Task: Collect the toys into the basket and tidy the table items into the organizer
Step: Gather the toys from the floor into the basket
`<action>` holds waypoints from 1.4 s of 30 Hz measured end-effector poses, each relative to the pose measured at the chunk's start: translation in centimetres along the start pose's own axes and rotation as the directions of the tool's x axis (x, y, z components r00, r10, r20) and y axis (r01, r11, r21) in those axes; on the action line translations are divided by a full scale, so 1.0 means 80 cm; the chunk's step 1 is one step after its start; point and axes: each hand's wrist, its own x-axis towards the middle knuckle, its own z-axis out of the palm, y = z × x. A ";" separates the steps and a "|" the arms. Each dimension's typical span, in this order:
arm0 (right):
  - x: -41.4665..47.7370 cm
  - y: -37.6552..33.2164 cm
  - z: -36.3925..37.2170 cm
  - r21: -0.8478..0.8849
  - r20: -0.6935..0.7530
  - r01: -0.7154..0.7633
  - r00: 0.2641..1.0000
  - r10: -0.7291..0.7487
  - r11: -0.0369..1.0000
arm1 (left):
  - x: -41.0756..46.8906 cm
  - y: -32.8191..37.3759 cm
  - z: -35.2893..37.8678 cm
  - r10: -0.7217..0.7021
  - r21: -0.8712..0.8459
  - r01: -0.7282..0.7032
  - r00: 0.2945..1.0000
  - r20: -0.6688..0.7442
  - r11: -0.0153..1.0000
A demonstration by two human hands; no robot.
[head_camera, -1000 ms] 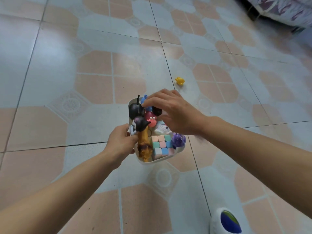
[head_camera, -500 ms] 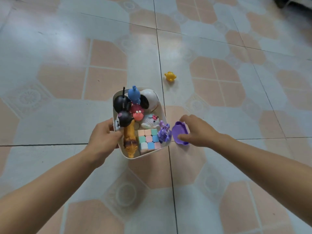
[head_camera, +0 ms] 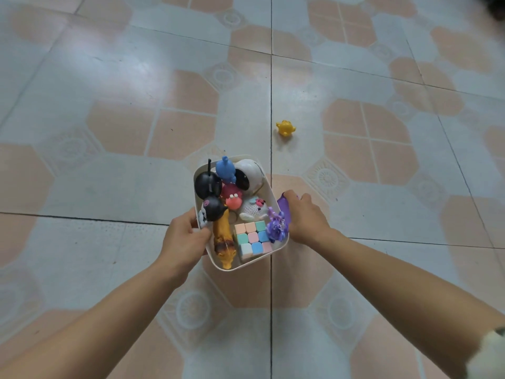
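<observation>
The white basket [head_camera: 269, 192] is seen low over the tiled floor [head_camera: 109, 173], and it is gripped at its left rim by the left hand [head_camera: 185, 237], whose grip is closed on the rim with the thumb turned inward over the edge. At the opposite wall, the right hand [head_camera: 307, 218] is pressed against the basket's outer side, and a purple toy [head_camera: 283, 206] is pinched between its fingers and the wall; the exact shape of that toy cannot be made out, as most of it is covered.

The basket is packed full. A black round toy [head_camera: 208, 184] with a thin stalk is lodged at the far left, a blue figure [head_camera: 225, 169] beside it, and a white-and-black ball-like toy [head_camera: 247, 175] at the far right. A red creature [head_camera: 232, 196] and a white knitted toy [head_camera: 254, 209] are found in the middle. Nearer the wrists, a pastel cube puzzle [head_camera: 252, 238] is laid flat, a yellow-brown animal [head_camera: 224, 242] is stretched along the left side, and a purple frilly toy [head_camera: 277, 227] is tucked at the right.

One yellow toy [head_camera: 285, 128] is left on the floor, well apart from the basket, beyond it and to the right.
</observation>
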 end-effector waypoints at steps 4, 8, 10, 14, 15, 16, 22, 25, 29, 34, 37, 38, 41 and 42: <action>-0.001 0.019 -0.016 0.173 -0.001 0.007 1.000 -0.007 0.985 | -0.009 -0.003 0.004 0.012 -0.007 -0.012 1.000 -0.026 1.000; -0.014 0.018 -0.073 0.326 -0.189 0.107 0.981 -0.046 0.939 | -0.013 -0.005 0.007 -0.003 -0.029 0.002 0.999 -0.053 1.000; -0.030 0.000 -0.110 0.406 -0.233 0.184 0.968 -0.093 0.895 | -0.014 -0.005 0.008 -0.013 -0.054 0.010 0.998 -0.059 0.999; -0.078 -0.056 -0.149 0.374 -0.066 0.312 0.948 -0.311 0.873 | -0.016 -0.004 0.010 -0.027 -0.104 0.020 0.997 -0.066 0.994; -0.088 -0.069 -0.148 0.314 -0.025 0.354 0.931 -0.365 0.881 | -0.016 -0.003 0.010 -0.028 -0.111 0.021 0.998 -0.064 0.994; -0.096 -0.081 -0.144 0.247 0.005 0.396 0.912 -0.410 0.885 | -0.017 -0.003 0.010 -0.027 -0.118 0.020 0.998 -0.061 0.993; -0.110 -0.114 -0.110 -0.003 0.125 0.483 0.869 -0.479 0.876 | -0.023 0.001 0.011 0.014 -0.167 -0.022 0.999 -0.044 0.986; -0.108 -0.118 -0.101 0.003 0.068 0.468 0.882 -0.467 0.884 | -0.024 0.003 0.012 0.023 -0.174 -0.028 0.999 -0.031 0.984; -0.105 -0.122 -0.095 0.003 0.015 0.483 0.875 -0.483 0.875 | -0.025 0.002 0.013 0.018 -0.182 -0.020 1.000 -0.009 0.983; -0.099 -0.119 -0.093 0.032 0.036 0.513 0.857 -0.514 0.858 | -0.019 -0.003 0.008 0.020 -0.196 -0.023 1.000 -0.017 0.980; -0.094 -0.118 -0.107 0.079 0.025 0.516 0.854 -0.519 0.853 | -0.013 -0.007 0.003 0.017 -0.203 -0.020 1.000 -0.020 0.979; -0.086 -0.117 -0.115 0.103 -0.015 0.495 0.868 -0.496 0.863 | -0.008 -0.007 0.002 0.016 -0.203 -0.021 1.000 -0.025 0.979; -0.045 -0.103 -0.138 0.148 -0.207 0.394 0.909 -0.362 0.907 | 0.005 -0.006 0.000 0.007 -0.198 -0.017 0.999 -0.049 0.980; -0.026 -0.095 -0.144 0.131 -0.259 0.363 0.911 -0.322 0.922 | 0.010 -0.004 0.000 0.003 -0.189 -0.013 0.998 -0.055 0.982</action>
